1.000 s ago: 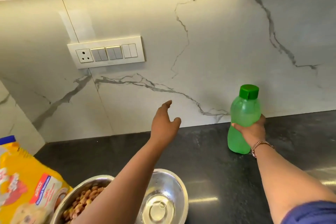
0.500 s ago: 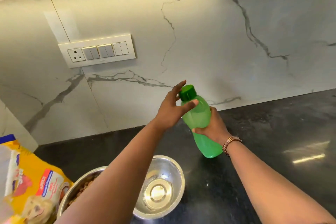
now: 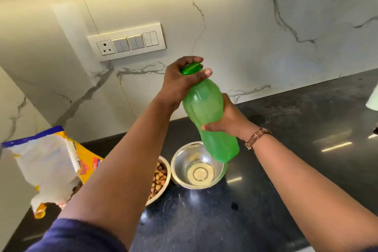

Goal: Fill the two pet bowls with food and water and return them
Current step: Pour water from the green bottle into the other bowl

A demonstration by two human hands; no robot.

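While the right hand [image 3: 229, 120] wraps its grip round the middle of the green bottle [image 3: 210, 114], the left hand [image 3: 182, 80] curls its fingers over the green cap [image 3: 191, 67], pinching it from above. Tilted, the bottle hangs above the dark worktop [image 3: 286, 170], its base over the rim of the steel bowl [image 3: 197, 166], which has a little clear liquid at the bottom. Just beside it on the left stands the bowl of kibble [image 3: 160, 178], partly hidden by the left forearm. Near the left edge a yellow food bag [image 3: 53, 163] stands open.
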